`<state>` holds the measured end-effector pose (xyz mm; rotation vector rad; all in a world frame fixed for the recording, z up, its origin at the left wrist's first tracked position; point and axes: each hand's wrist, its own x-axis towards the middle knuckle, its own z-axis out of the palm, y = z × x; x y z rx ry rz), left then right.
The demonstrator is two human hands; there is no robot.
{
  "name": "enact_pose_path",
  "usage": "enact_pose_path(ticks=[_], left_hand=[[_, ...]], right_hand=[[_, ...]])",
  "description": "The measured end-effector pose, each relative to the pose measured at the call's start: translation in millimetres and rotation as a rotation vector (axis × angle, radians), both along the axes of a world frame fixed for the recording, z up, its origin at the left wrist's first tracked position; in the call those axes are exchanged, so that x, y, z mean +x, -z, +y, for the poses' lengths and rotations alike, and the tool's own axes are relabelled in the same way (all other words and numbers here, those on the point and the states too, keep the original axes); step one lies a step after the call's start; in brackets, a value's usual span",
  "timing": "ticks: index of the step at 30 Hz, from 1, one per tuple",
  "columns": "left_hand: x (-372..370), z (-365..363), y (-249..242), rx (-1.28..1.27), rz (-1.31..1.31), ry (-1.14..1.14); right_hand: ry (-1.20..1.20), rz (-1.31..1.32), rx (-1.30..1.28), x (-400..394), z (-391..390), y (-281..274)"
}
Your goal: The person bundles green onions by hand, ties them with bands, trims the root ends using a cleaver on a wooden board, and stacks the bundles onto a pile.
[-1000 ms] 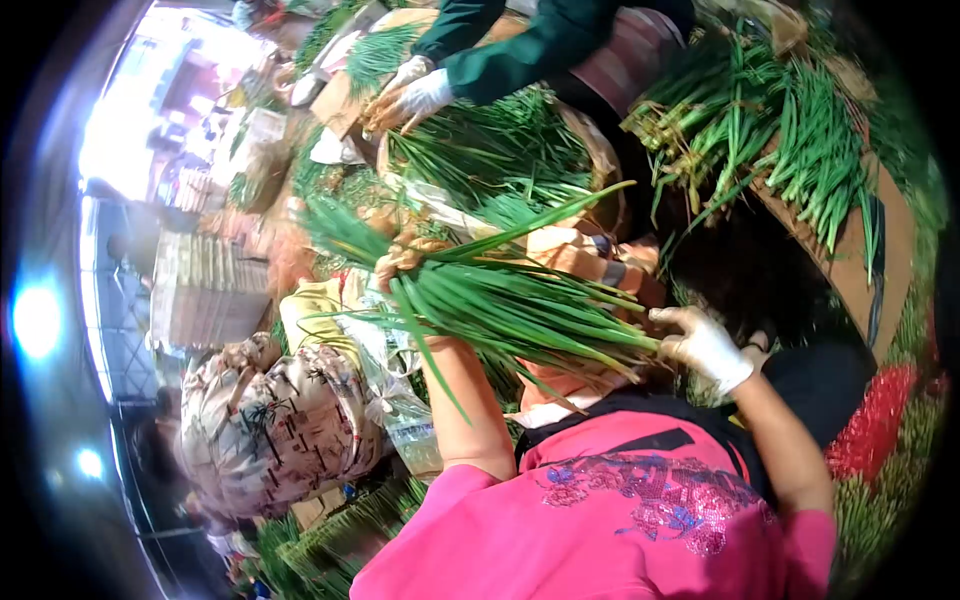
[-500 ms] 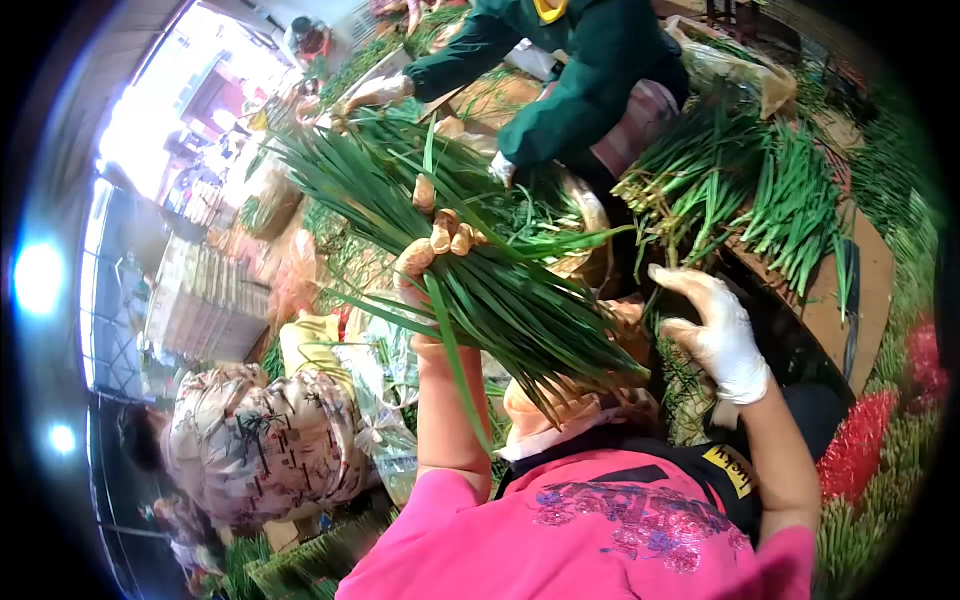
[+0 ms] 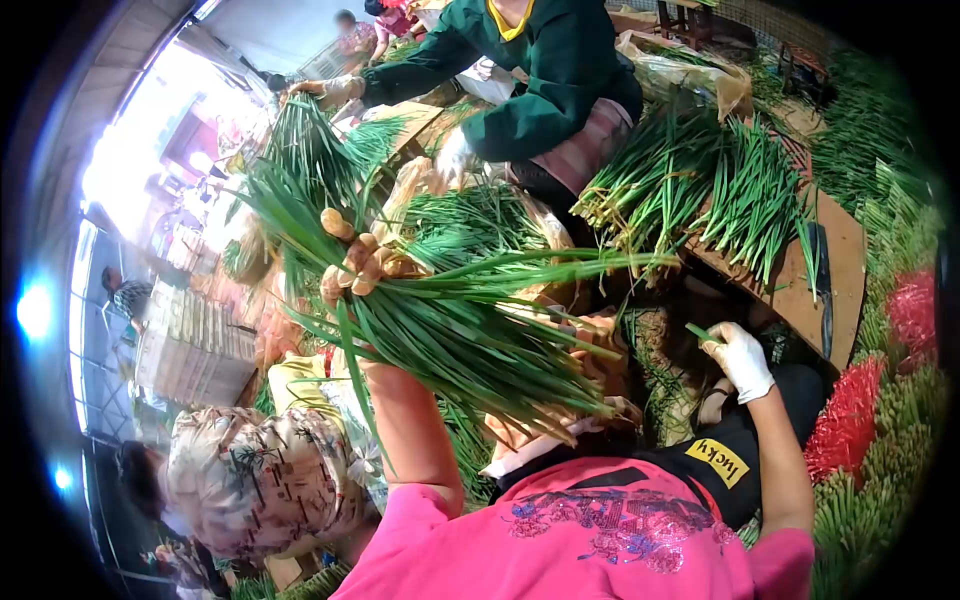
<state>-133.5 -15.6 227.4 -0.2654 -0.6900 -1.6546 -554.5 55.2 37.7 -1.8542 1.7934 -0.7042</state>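
My left hand (image 3: pixel 358 265), its glove stained brown, is wrapped round a large bunch of long green leafy stalks (image 3: pixel 470 340) held up before my chest. The leaves fan out to both sides of the fist, and a few stray ones reach far to the right. Lower right, my right hand (image 3: pixel 738 362) in a white glove pinches a short piece of green leaf (image 3: pixel 700 332) near my knee. Between my hands, cut leaves lie on the floor.
Across from me a person in a dark green top (image 3: pixel 555 80) holds another green bunch (image 3: pixel 310 150). Stalks (image 3: pixel 765 200) lie on a board (image 3: pixel 840 270) at the right, near red strings (image 3: pixel 845 420). Someone in a patterned top (image 3: pixel 260 480) is at the lower left.
My left hand and its bunch have moved left. The right hand, open before, has moved down and closed on a leaf piece. The person opposite has lifted a bunch.
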Motion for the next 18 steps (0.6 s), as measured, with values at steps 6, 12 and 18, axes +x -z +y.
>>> enact_pose_path(ticks=[6,12,18], left_hand=[[-13.5,-0.5,-10.0,-0.120,-0.019,0.039],[-1.9,2.2,-9.5,-0.146,-0.038,0.142],[-32.0,14.5,-26.8,-0.164,-0.099,0.271]], right_hand=[[-0.272,0.077,-0.234,45.1,-26.8,-48.8],[-0.279,-0.332,-0.276,74.0,-26.2,-71.1],[-0.655,-0.933,0.073,104.2,11.8,-133.4]])
